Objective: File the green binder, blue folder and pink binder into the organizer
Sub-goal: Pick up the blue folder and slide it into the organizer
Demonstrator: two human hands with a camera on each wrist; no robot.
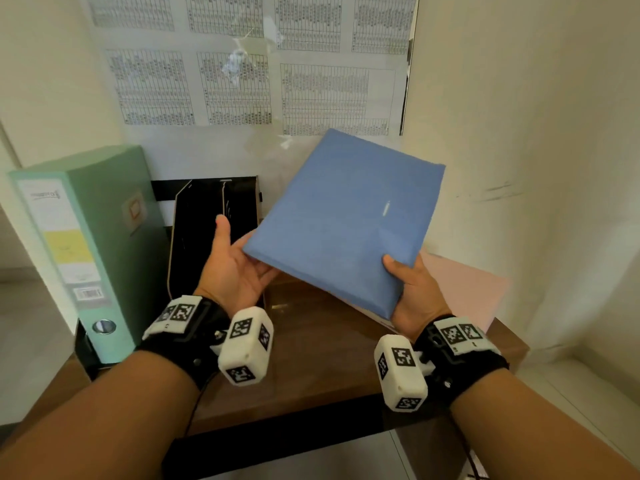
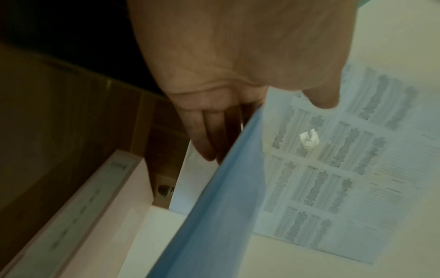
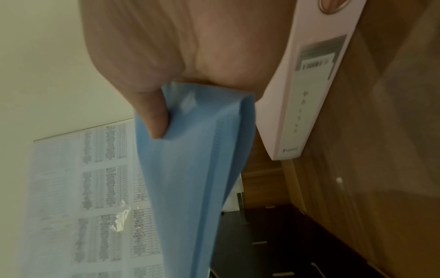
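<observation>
The blue folder (image 1: 346,220) is held tilted in the air over the table. My right hand (image 1: 405,282) grips its near right corner, the thumb (image 3: 154,120) pressed on top. My left hand (image 1: 239,261) is palm up, its straight fingers (image 2: 202,135) under the folder's left edge and the thumb standing free. The green binder (image 1: 97,244) stands upright at the left, its foot in the black organizer (image 1: 207,220), whose middle slots are empty behind my left hand. The pink binder (image 1: 467,289) lies flat on the table, partly hidden under the folder.
The brown wooden table (image 1: 311,375) is small, with its front edge close to my wrists. Printed sheets (image 1: 242,81) are taped to the wall right behind the organizer. A bare wall (image 1: 536,168) closes in on the right.
</observation>
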